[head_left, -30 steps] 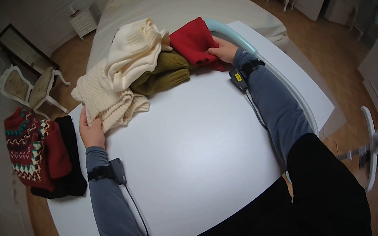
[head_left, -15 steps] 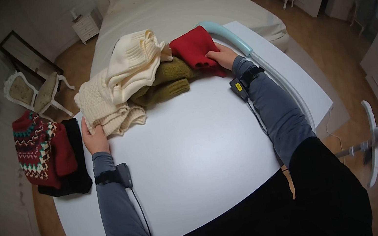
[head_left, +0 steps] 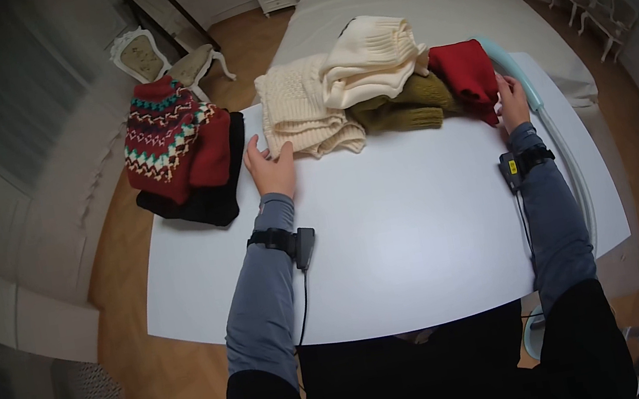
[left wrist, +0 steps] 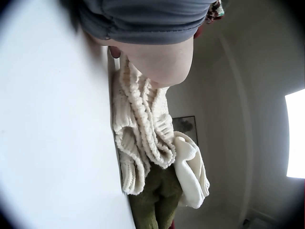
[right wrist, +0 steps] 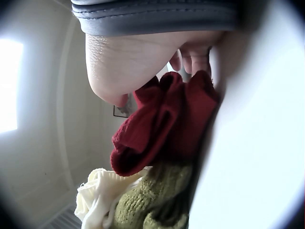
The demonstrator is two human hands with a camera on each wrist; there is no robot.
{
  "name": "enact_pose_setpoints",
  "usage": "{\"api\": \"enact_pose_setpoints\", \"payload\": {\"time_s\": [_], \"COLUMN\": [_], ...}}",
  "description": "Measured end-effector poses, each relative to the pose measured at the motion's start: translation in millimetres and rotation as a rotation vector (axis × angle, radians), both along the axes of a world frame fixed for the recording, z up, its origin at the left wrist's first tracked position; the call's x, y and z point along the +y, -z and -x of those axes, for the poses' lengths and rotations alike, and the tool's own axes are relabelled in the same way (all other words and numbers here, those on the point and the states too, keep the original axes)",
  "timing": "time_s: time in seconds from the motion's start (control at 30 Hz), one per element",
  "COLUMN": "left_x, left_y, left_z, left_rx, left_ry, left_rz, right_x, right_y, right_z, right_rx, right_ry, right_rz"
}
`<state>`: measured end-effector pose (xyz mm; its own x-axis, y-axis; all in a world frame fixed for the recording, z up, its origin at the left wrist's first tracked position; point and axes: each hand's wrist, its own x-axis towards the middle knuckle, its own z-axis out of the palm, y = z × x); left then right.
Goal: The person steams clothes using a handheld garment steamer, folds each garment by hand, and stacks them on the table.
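Note:
My left hand (head_left: 273, 172) is at the near left end of a folded cream cable-knit sweater (head_left: 296, 107), fingers and thumb spread at its edge. A smoother off-white knit (head_left: 369, 66) lies folded on top, partly over an olive-green knit (head_left: 410, 108). At the right end of the row is a folded red knit garment (head_left: 465, 76). My right hand (head_left: 514, 103) is beside its right edge; in the right wrist view the thumb and fingers stand apart around the end of the red knit (right wrist: 162, 124).
A patterned red sweater (head_left: 168, 140) lies on dark folded cloth (head_left: 207, 205) at the white table's (head_left: 402, 245) left side. A pale blue hose (head_left: 518, 80) curves along the right edge. Beyond the table stands a bed (head_left: 390, 9); a white chair (head_left: 176, 59) is behind left.
The head view has swung left, so everything appears further right. My left fingers have spread at the cream sweater's edge, and my right hand has loosened from the red knit's corner.

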<state>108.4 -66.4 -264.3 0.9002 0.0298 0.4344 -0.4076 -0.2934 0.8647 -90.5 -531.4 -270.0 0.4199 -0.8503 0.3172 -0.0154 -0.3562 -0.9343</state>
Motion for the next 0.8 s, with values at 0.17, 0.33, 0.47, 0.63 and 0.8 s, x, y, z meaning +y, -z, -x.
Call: {"api": "enact_pose_setpoints", "payload": {"time_s": [0.17, 0.33, 0.47, 0.63, 0.8], "left_x": [32, 88, 119, 143, 178], "left_y": [-40, -106, -125, -111, -90], "left_z": [26, 8, 1, -21, -69], "left_rx": [-0.415, -0.618, -0.08, -0.026, -0.066], "left_ry": [-0.06, -0.582, -0.713, -0.551, -0.496], "left_rz": [-0.314, -0.535, -0.717, -0.547, -0.46], "right_x": [2, 30, 49, 54, 65], "right_y": [10, 3, -2, 4, 1], "right_z": [12, 26, 33, 38, 45], "right_rx": [0.013, -0.031, -0.089, -0.11, -0.126], "right_ry": [0.13, 0.071, -0.027, -0.109, -0.136], "right_rz": [0.008, 0.053, 0.07, 0.037, 0.04]}}
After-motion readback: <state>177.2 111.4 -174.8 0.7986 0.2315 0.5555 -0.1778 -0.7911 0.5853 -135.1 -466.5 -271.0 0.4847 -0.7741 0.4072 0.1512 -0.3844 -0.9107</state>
